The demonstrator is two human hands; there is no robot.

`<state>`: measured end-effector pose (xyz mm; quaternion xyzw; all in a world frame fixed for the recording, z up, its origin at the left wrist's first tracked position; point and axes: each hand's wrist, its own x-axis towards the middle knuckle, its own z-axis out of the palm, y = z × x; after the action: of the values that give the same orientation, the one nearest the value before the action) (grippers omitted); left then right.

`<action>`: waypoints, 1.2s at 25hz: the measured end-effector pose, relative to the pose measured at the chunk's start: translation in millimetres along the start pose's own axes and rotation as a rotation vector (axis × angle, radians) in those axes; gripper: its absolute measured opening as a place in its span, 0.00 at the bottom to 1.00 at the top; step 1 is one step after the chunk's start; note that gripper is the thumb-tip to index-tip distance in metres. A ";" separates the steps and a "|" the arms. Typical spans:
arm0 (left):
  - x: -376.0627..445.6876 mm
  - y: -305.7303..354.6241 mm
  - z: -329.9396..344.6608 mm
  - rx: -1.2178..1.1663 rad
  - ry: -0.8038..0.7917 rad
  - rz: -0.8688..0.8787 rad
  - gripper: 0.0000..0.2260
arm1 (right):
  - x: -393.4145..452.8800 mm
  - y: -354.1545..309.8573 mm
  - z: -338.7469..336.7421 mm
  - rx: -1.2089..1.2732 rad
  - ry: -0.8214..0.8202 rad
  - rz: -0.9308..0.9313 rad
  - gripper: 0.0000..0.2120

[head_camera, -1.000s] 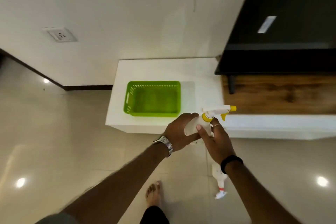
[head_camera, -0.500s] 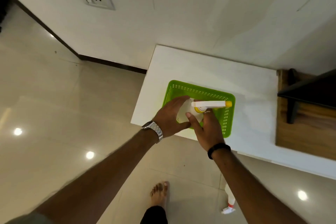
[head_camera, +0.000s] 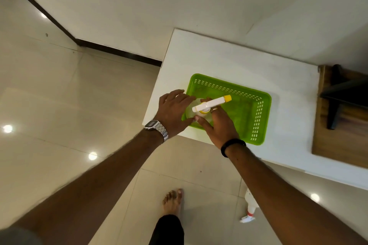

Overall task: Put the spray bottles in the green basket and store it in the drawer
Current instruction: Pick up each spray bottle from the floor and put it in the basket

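Note:
The green basket sits on the white cabinet top near its front edge. A white spray bottle with a yellow nozzle stands upright in the basket's left end. My right hand wraps around the bottle's neck from the near side. At the bottle's left side lies my left hand, its fingers spread and loose. A second white spray bottle with a red collar lies on the floor below the cabinet, partly hidden by my right forearm.
A wooden surface with a black stand leg adjoins the cabinet top on the right. A wall runs behind. My bare foot stands on the glossy tiled floor in front of the cabinet.
Both hands carried the yellow-nozzled bottle from in front of the cabinet into the basket's left end. My left hand's fingers have spread apart since the last frame.

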<state>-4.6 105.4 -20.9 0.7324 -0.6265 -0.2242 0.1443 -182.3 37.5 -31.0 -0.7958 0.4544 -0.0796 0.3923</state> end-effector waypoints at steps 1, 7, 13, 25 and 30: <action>-2.3 0.4 1.4 0.018 0.020 0.015 0.27 | 0.2 0.5 3.6 -0.022 0.008 0.000 0.24; -19.4 4.5 6.0 -0.029 0.060 0.012 0.25 | -3.8 0.2 9.7 -0.107 0.072 0.039 0.29; -89.8 20.5 9.0 -0.024 0.232 -0.040 0.28 | -76.8 13.2 -20.5 -0.227 0.259 0.117 0.42; -219.5 227.2 231.9 0.161 -0.457 0.174 0.29 | -462.4 224.0 6.4 -0.095 0.131 0.722 0.34; -192.0 308.2 393.0 0.428 -0.647 0.520 0.33 | -549.9 344.7 60.1 -0.014 0.171 0.990 0.34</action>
<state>-489.5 267.9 -178.0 0.4569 -0.8343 -0.2630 -0.1614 -696.9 406.5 -185.6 -0.4783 0.8084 0.0543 0.3389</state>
